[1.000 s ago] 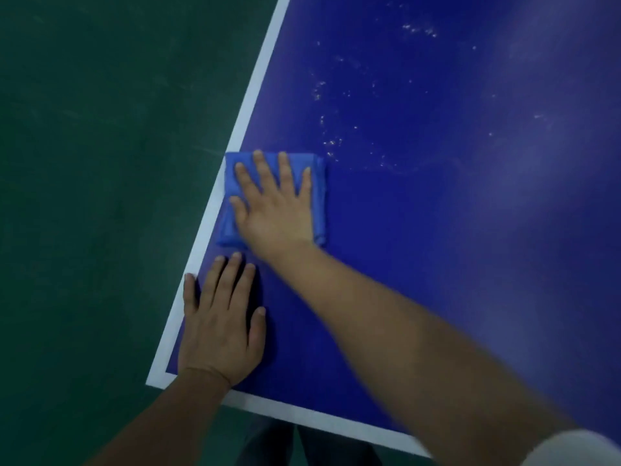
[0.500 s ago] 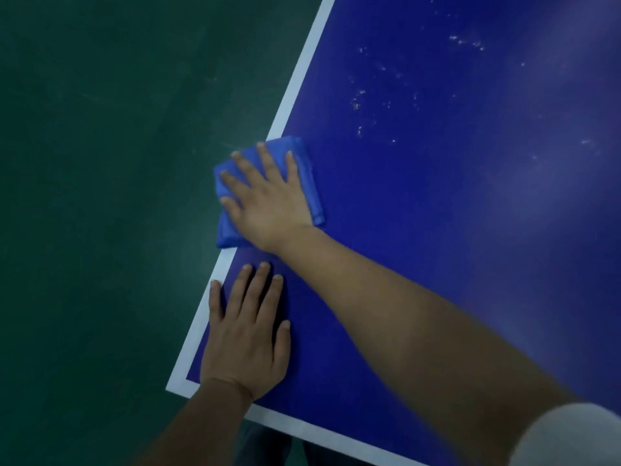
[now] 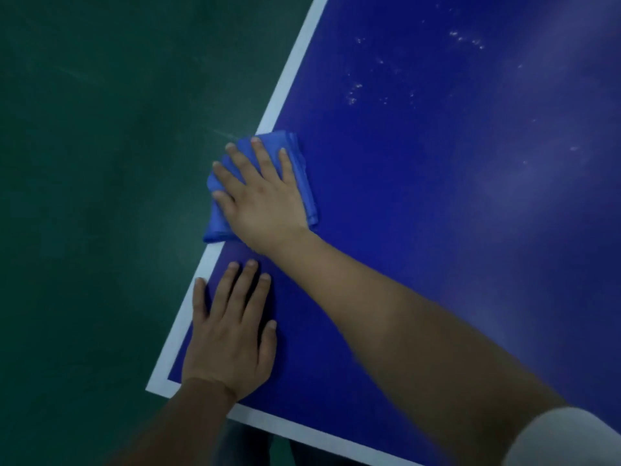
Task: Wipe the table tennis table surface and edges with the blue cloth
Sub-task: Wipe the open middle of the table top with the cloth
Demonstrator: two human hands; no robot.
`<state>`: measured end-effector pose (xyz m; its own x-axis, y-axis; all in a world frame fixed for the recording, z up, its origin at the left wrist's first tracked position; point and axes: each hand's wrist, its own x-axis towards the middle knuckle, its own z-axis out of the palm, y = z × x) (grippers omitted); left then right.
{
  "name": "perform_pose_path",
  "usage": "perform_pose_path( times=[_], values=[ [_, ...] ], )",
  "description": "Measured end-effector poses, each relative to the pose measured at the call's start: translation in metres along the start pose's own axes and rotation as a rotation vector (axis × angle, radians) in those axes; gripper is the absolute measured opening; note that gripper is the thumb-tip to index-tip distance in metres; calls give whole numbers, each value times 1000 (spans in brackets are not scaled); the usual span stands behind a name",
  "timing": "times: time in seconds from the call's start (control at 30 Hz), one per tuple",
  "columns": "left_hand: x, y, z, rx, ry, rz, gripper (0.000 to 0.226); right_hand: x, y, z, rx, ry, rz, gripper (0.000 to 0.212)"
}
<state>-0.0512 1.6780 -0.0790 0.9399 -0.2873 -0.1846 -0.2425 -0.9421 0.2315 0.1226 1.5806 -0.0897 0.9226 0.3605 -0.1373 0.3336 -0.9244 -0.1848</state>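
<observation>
Blue cloth (image 3: 304, 183), folded into a thick pad, lies on the left side edge of the table tennis tabletop (image 3: 437, 213), covering the white border line (image 3: 289, 82) there, with its left corner hanging just past the edge over the green floor (image 3: 100, 163). The right hand (image 3: 262, 200) presses down on it, palm flat and fingers straight and spread, not curled round the fabric. The left hand (image 3: 228, 341) rests palm down on the bare tabletop just nearer the corner, close to the cloth but apart from it, fingers straight and holding nothing; its little finger lies over the white line. Farther along the dark blue surface, pale specks (image 3: 356, 92) are scattered. A white sleeve (image 3: 564, 438) shows at the lower right.
</observation>
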Motion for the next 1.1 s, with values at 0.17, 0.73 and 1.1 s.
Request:
perform_pose_path(
  times=[0.17, 0.73, 1.1],
  values=[
    [1, -1, 2, 25, -1, -9, 66, -134, 127, -7, -87, 148, 344, 52],
    [3, 1, 5, 78, -3, -27, 67, -118, 168, -18, -81, 130, 612, 60],
    [3, 2, 5, 91, 0, -6, 66, -1, 93, -13, 34, 165, 592, 59]
  ],
)
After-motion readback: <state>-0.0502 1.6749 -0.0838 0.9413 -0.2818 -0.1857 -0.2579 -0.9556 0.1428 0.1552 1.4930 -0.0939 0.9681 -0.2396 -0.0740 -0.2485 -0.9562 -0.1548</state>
